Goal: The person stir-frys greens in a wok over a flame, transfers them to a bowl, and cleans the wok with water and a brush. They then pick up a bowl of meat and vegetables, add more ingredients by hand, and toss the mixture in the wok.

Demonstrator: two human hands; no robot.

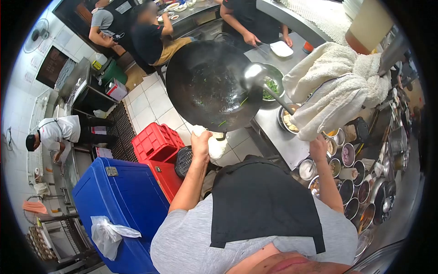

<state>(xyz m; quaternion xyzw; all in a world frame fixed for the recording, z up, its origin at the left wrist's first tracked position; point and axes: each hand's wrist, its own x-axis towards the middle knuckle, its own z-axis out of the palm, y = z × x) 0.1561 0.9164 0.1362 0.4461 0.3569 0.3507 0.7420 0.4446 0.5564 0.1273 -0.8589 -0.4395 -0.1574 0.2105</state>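
Observation:
My left hand (200, 144) is closed round the rim handle of a large black wok (205, 86), with a white cloth (216, 147) bunched under the fingers. The wok is tilted, nearly bare inside, with a few green bits and a wet sheen. My right hand (318, 148) is closed at the end of a ladle's handle, its fingertips partly hidden by a hanging white towel (335, 84). The ladle (254, 75) has its bowl over the wok's right edge. Just right of it stands a metal bowl of chopped greens (271, 86).
Below the towel, a bowl of pale pieces (288, 119) stands on the steel counter (279, 141). Several ingredient pots (348, 154) crowd the right. A blue chest (121, 196) and red crate (157, 140) stand left. Co-workers are at the far counter and left sink.

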